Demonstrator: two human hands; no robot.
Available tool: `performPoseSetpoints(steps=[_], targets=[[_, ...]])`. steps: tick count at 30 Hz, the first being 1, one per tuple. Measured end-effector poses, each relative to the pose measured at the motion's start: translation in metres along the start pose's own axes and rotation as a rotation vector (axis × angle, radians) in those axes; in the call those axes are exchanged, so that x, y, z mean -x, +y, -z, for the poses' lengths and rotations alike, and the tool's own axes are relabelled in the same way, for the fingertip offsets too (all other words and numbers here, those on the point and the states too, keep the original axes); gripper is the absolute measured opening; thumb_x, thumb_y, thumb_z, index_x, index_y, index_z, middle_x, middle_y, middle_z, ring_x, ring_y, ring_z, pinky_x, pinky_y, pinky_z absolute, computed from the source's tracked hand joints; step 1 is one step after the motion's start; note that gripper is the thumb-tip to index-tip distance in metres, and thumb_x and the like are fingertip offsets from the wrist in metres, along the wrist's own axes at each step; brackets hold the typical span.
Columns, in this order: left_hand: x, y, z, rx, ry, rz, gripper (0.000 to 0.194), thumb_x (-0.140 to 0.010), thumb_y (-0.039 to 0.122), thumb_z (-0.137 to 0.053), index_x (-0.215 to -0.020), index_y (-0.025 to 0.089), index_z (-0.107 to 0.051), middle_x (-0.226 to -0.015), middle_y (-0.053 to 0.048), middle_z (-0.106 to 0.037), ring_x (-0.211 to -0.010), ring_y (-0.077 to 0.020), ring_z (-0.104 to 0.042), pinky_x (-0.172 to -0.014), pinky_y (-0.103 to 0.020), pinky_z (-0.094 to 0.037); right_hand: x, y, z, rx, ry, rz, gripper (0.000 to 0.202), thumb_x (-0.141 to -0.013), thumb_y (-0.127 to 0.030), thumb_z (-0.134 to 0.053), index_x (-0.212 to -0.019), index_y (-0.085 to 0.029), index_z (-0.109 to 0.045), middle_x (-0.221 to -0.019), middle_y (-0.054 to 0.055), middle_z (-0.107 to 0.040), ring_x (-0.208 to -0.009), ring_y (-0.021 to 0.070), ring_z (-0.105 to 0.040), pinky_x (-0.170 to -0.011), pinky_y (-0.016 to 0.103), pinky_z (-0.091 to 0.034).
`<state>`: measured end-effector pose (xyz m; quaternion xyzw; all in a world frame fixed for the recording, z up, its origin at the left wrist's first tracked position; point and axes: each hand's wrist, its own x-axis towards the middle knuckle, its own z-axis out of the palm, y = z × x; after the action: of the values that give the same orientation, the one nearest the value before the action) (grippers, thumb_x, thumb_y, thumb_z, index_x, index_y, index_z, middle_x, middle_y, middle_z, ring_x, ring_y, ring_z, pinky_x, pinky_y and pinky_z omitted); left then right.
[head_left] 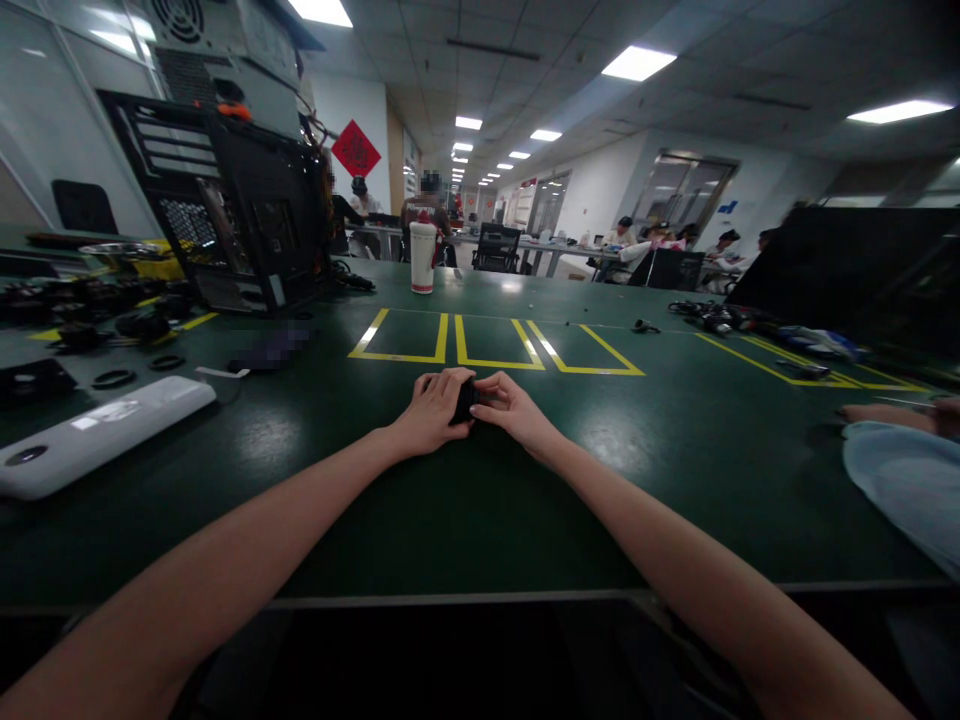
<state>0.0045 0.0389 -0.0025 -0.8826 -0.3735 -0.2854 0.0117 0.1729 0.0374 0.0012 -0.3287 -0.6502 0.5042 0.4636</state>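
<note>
Between my two hands is a small black part (466, 400), mostly covered by fingers, so its exact kind does not show. My left hand (435, 412) is wrapped round it from the left, fingers over the top and thumb below. From the right, the thumb and fingertips of my right hand (511, 410) pinch at its edge. Both hands are low over the green table (480, 520), just in front of the yellow tape outlines (499, 363).
A black computer case (255, 215) stands at the back left, near a white cup (423, 258). A long white device (105, 430) and black rings (114, 379) lie left. Small parts (716, 316) lie right, by another person's blue sleeve (904, 480).
</note>
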Motion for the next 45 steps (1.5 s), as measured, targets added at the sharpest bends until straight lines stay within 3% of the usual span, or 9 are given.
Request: performPoseSetpoints(steps=[5, 11, 16, 23, 30, 34, 39, 45], targets=[[-0.0003, 0.0005, -0.0003, 0.004, -0.002, 0.01, 0.06, -0.071, 0.026, -0.055, -0.121, 0.018, -0.024, -0.12, -0.011, -0.038, -0.114, -0.0267, -0.036, -0.094, -0.044, -0.024, 0.0, -0.0002, -0.0017, 0.006, 0.032, 0.015, 0.021, -0.064, -0.022, -0.064, -0.081, -0.019, -0.05, -0.086, 0.0, -0.055, -0.082, 0.0123, -0.055, -0.083, 0.033, -0.043], [0.0001, -0.0008, -0.0011, 0.01, 0.003, 0.005, 0.059, -0.07, 0.026, -0.055, -0.121, 0.019, -0.025, -0.12, -0.01, -0.038, -0.114, -0.0271, -0.035, -0.094, -0.044, -0.024, -0.0004, -0.0009, -0.0001, 0.012, 0.021, -0.058, 0.035, -0.065, -0.023, -0.064, -0.097, -0.02, -0.051, -0.095, 0.003, -0.056, -0.089, 0.015, -0.055, -0.086, 0.036, -0.041], [0.0008, -0.0004, -0.0002, 0.015, 0.002, -0.003, 0.06, -0.07, 0.025, -0.055, -0.121, 0.02, -0.024, -0.12, -0.01, -0.038, -0.114, -0.027, -0.036, -0.094, -0.045, -0.023, 0.0004, -0.0014, 0.0014, 0.03, -0.035, -0.028, 0.034, -0.06, -0.022, -0.068, -0.09, -0.02, -0.05, -0.094, 0.002, -0.056, -0.09, 0.0146, -0.054, -0.086, 0.035, -0.041], [0.0001, -0.001, -0.0024, 0.021, 0.019, -0.004, 0.06, -0.07, 0.026, -0.055, -0.121, 0.019, -0.024, -0.119, -0.01, -0.039, -0.114, -0.0266, -0.036, -0.094, -0.044, -0.023, -0.002, 0.0019, -0.0018, 0.012, 0.038, 0.012, 0.022, -0.066, -0.026, -0.064, -0.081, -0.019, -0.05, -0.088, 0.0, -0.056, -0.081, 0.0115, -0.054, -0.083, 0.032, -0.042], [0.0005, -0.0005, -0.0007, 0.004, 0.006, -0.003, 0.061, -0.069, 0.025, -0.055, -0.121, 0.019, -0.024, -0.12, -0.01, -0.039, -0.114, -0.0262, -0.036, -0.094, -0.043, -0.024, -0.0014, -0.0015, 0.0, 0.015, 0.02, -0.077, 0.032, -0.065, -0.024, -0.064, -0.095, -0.018, -0.053, -0.099, 0.004, -0.056, -0.089, 0.014, -0.055, -0.087, 0.036, -0.041], [0.0005, 0.0, 0.0, 0.004, 0.002, -0.002, 0.061, -0.069, 0.025, -0.055, -0.121, 0.019, -0.024, -0.12, -0.01, -0.038, -0.114, -0.0262, -0.036, -0.094, -0.043, -0.024, 0.0006, -0.001, 0.0012, 0.028, -0.031, 0.018, 0.03, -0.063, -0.022, -0.066, -0.09, -0.02, -0.052, -0.097, 0.001, -0.055, -0.093, 0.0134, -0.053, -0.09, 0.033, -0.04], [-0.0005, 0.0002, -0.0001, 0.021, 0.004, 0.005, 0.06, -0.07, 0.026, -0.055, -0.121, 0.019, -0.024, -0.12, -0.01, -0.039, -0.114, -0.0265, -0.037, -0.095, -0.044, -0.024, -0.0004, 0.0033, 0.0003, 0.048, 0.015, 0.053, 0.019, -0.069, -0.027, -0.061, -0.084, -0.02, -0.051, -0.09, 0.0, -0.054, -0.083, 0.0117, -0.055, -0.082, 0.032, -0.044], [-0.0001, 0.0002, 0.0004, 0.022, 0.005, -0.006, 0.06, -0.069, 0.025, -0.055, -0.121, 0.019, -0.025, -0.12, -0.01, -0.039, -0.114, -0.0266, -0.037, -0.094, -0.044, -0.024, -0.003, 0.0016, 0.002, 0.078, 0.025, -0.054, 0.031, -0.07, -0.028, -0.06, -0.098, -0.019, -0.052, -0.1, 0.004, -0.055, -0.087, 0.0137, -0.055, -0.084, 0.035, -0.043]])
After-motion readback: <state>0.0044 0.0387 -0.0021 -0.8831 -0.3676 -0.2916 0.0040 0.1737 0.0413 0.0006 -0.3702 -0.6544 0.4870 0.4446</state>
